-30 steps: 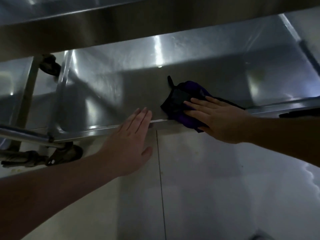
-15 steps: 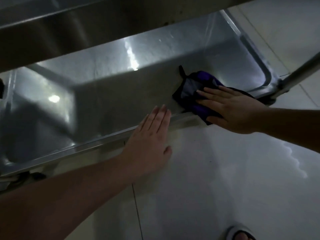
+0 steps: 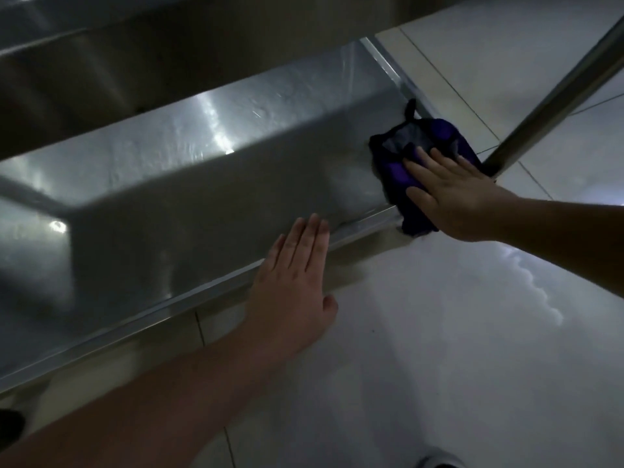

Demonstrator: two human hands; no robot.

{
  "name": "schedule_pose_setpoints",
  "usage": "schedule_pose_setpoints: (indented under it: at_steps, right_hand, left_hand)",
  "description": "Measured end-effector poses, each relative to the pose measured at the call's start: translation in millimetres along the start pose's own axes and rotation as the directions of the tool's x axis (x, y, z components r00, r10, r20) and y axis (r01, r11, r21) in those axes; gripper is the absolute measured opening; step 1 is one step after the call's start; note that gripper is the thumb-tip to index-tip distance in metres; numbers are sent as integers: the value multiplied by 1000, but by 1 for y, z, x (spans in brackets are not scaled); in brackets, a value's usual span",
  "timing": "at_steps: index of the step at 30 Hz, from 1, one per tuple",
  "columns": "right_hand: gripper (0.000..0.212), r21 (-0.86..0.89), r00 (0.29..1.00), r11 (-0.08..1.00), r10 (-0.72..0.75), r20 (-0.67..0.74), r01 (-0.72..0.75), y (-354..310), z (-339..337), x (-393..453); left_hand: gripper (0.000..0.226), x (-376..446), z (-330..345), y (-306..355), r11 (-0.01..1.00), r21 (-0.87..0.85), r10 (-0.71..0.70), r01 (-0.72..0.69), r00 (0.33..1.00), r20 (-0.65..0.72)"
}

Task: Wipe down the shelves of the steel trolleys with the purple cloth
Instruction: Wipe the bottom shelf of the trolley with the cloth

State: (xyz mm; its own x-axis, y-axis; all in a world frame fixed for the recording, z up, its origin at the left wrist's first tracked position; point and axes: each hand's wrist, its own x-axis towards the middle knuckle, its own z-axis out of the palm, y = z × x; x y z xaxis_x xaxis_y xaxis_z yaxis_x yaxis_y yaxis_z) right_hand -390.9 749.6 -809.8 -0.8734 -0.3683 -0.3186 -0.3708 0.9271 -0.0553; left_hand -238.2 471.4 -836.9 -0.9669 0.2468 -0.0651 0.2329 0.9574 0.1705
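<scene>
The right hand (image 3: 452,194) lies flat, fingers straight and slightly spread, pressing the purple cloth (image 3: 418,163) down at the right end of the lower shelf (image 3: 209,184) of the steel trolley, at about two o'clock in the view. The cloth is bunched, dark with brighter purple patches, and its near edge hangs over the shelf's front lip (image 3: 364,224); a small tail of fabric sticks up at its far side, close to the shelf's right rim. The left hand (image 3: 293,282) rests palm down at about six o'clock from the centre of the shelf, fingers straight and held together, fingertips over the front lip and on the shelf surface, thumb out to the side above the floor (image 3: 439,332). It holds nothing. The two hands are well apart along the lip. An upper shelf (image 3: 135,55) overhangs at eleven o'clock, throwing shadow on the steel below. A steel post (image 3: 553,86) slants up at one o'clock, just beside the cloth. At five o'clock, on the pale tiled floor, something pale shows at the bottom edge, possibly a shoe (image 3: 439,461), too dim to tell.
</scene>
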Motion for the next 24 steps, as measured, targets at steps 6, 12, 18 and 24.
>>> schedule_pose_setpoints:
  at_steps: [6,12,18,24]
  right_hand:
    - [77,52,985,991,130,-113,-124,-5,-2,40]
    - [70,83,975,990,129,-181,-115,3,-37,123]
    - [71,-10,958,966,-256,-131,257,-68,-10,83]
    - [70,-136,900,901,-425,-96,411,-37,-19,62]
  left_hand:
    - [111,-1,-2,-6,1000,17,13,-14,999,49]
    - [113,-3,-7,-9,999,-5,31,-31,998,61]
    - [114,0,-5,-7,1000,11,26,-27,996,90]
    - [110,1,-3,-4,1000,-2,29,-29,994,108]
